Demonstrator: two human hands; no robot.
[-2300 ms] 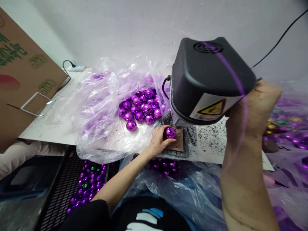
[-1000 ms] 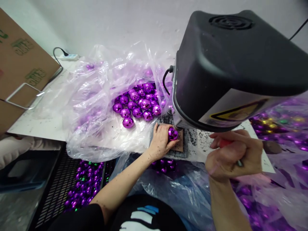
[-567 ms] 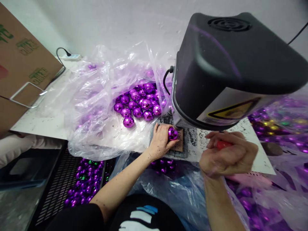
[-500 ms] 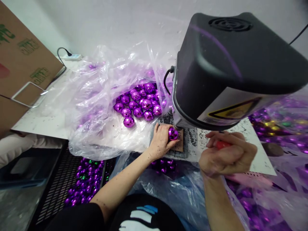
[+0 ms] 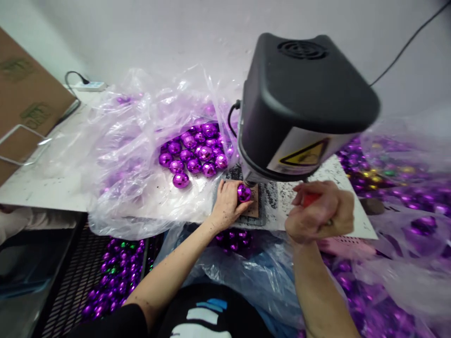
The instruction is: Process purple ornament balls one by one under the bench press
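My left hand [image 5: 227, 205] grips a shiny purple faceted ball [image 5: 244, 193] between thumb and fingers, over a small brown board [image 5: 252, 209] on the machine's base. The ball sits right under the lower end of a black machine head [image 5: 299, 94] with a yellow warning label. My right hand [image 5: 320, 213] is wrapped round a red handle [image 5: 310, 199], right of the machine. Left of my left hand, several purple balls [image 5: 194, 165] lie in an opened clear plastic bag [image 5: 141, 197].
A cardboard box [image 5: 31, 103] and a power strip [image 5: 90, 86] are at the left of the white table [image 5: 42, 190]. Black crates of purple balls [image 5: 112, 277] stand below. More bagged balls [image 5: 391, 188] and a pink basket [image 5: 347, 246] are at the right.
The view has shifted, so the machine looks smaller and further left. My left hand still holds the ball under it, and my right hand still grips the red handle.
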